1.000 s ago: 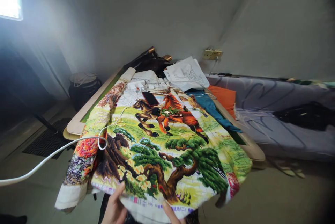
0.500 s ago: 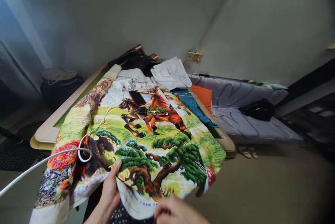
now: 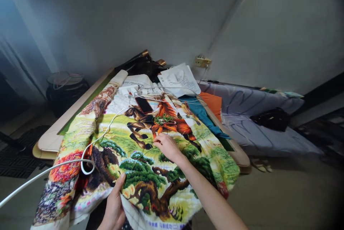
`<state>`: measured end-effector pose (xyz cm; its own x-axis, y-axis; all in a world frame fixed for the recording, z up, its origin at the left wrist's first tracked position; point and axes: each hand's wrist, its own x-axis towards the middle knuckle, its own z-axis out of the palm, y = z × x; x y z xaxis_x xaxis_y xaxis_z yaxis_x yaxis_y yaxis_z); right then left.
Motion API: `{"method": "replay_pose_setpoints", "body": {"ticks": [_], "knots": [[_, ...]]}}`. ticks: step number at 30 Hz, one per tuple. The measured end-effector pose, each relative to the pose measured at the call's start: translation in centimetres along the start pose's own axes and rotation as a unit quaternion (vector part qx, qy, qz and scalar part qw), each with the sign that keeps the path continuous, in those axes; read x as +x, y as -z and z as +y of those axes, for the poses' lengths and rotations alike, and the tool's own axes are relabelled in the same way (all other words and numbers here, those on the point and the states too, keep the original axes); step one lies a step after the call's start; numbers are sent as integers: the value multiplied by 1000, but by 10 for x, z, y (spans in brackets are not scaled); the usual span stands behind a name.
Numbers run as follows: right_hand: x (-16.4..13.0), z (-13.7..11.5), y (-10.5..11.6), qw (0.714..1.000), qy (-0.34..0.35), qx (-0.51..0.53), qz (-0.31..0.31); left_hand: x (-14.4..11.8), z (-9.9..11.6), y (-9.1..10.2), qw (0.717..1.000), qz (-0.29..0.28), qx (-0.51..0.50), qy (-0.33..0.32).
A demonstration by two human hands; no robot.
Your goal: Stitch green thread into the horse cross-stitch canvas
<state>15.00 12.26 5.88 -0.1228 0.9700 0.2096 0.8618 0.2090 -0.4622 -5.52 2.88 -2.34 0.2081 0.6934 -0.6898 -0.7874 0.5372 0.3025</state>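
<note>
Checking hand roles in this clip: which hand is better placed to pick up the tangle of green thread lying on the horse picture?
Probably the right hand: it reaches out over the embroidered cloth, fingers just short of the green thread tangle. The left hand is pinching the cloth's near edge, far from the thread.

Our embroidered cloth (image 3: 139, 151) over the table (image 3: 51, 140), phone (image 3: 143, 104) on it, papers (image 3: 178, 78) behind, bed (image 3: 258, 122) right.

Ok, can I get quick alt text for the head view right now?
A left hand pinches the near edge of a colourful embroidered cloth with horses and pines, while the right hand rests on its middle near a tangle of thread. A phone and white cable lie on it.
</note>
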Motion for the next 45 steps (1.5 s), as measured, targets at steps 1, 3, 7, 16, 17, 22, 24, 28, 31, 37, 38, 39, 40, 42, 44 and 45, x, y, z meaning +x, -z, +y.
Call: {"method": "replay_pose_setpoints", "body": {"ticks": [1,3,7,16,17,22,24,28,31,37,38,39,40,42,44,45], "knots": [[2,0,-1,1000,1,-7,-6,0,0,0,1000,3,1,1],[4,4,2,1000,-6,-22,-2,2,0,2,1000,4,5,5],[10,35,31,991,-70,-85,71,6,-1,6,1000,7,15,8],[5,124,65,982,-70,-174,-9,-2,2,-1,1000,0,-12,-1],[4,127,63,982,-68,-177,-16,-2,3,-2,1000,4,-16,-9],[-7,123,71,977,-74,-201,14,-3,2,-6,999,14,-34,-17],[-16,109,76,980,-54,-168,88,-2,2,-7,999,13,-41,-11],[-44,49,62,982,15,51,179,0,0,-5,999,-8,-54,0],[-65,-10,32,974,48,179,128,2,0,-4,998,-18,-59,-1],[-79,-74,-32,957,49,283,43,1,2,-6,998,-23,-64,-20],[-78,-77,-40,955,45,291,45,0,3,-7,997,-18,-64,-25],[-77,-79,-48,953,35,299,44,0,3,-8,997,-14,-64,-30],[-76,-80,-55,951,15,308,39,-1,3,-8,997,-11,-65,-34],[-77,-80,-68,943,-49,329,19,0,3,-9,997,-12,-62,-36],[-80,-81,-78,929,-117,352,-4,1,2,-9,998,-14,-58,-33],[-82,-82,-82,921,-141,363,-13,2,2,-9,998,-13,-57,-33]]}}
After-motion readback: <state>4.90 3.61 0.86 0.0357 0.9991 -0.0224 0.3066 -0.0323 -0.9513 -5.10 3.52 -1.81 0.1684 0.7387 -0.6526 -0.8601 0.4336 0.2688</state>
